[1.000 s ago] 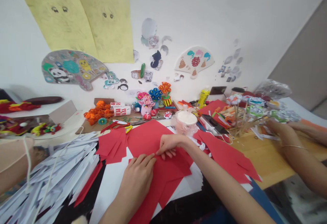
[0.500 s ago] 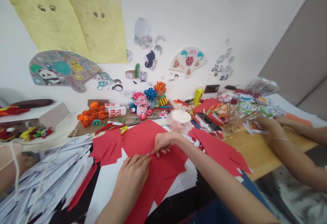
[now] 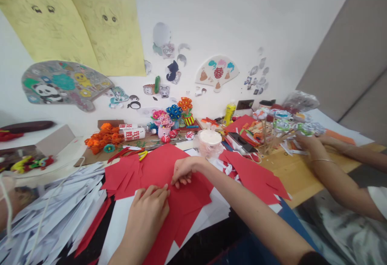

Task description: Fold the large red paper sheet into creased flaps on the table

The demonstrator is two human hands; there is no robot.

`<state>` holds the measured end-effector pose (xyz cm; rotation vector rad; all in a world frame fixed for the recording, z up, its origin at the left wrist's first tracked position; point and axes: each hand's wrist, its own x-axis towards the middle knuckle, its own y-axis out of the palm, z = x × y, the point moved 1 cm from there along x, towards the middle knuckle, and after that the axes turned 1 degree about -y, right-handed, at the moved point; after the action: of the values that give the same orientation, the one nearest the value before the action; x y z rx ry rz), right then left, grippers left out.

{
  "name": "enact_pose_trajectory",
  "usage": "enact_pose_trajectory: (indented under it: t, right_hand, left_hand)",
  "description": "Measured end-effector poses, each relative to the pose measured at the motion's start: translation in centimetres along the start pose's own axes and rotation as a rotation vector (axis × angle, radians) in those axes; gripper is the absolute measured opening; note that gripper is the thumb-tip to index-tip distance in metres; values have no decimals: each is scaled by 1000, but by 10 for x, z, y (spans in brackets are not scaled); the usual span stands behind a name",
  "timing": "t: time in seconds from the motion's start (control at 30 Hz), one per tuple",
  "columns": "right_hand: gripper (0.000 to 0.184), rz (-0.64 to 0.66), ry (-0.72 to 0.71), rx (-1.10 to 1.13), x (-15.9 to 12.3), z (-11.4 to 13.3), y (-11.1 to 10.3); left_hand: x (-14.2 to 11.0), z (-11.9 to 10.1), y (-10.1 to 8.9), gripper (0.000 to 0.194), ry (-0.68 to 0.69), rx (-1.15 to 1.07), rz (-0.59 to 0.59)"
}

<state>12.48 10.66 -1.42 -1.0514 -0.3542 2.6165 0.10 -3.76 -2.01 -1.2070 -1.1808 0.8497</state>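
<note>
A stack of red paper sheets (image 3: 161, 160) lies before me, overlapping white sheets (image 3: 116, 224). My left hand (image 3: 149, 206) rests on the red paper, palm down with fingers stretched out and lightly bent. Just beyond it and to the right, my right hand (image 3: 183, 171) has its fingers curled and its fingertips pinched together at the red paper. The fingertips of both hands are close together but apart. Smaller red pieces (image 3: 123, 174) lie to the left of the stack, and more red sheets (image 3: 254, 176) to the right.
Many white paper strips (image 3: 57, 204) are heaped at left. Behind the sheets are scissors with yellow handles (image 3: 143, 156), a lidded white tub (image 3: 211, 137) in plastic and orange pipe-cleaner flowers (image 3: 105, 136). At right, another person's arms (image 3: 329, 168) reach over the wooden table near paper flowers on sticks (image 3: 279, 120).
The whole view has shifted a little, so everything sits further left. Both hands keep nearly the same place and pose on the red paper.
</note>
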Motion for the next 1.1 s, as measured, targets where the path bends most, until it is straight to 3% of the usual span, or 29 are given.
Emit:
enact_pose_trajectory:
  t: [0.77, 1.1]
  right_hand:
    - [22, 8, 53, 78, -7, -25, -10]
    - [23, -33, 125, 102, -29, -45, -22]
  left_hand:
    - [-1, -4, -5, 34, -13, 4, 19]
    - [-2, -3, -5, 34, -7, 11, -3]
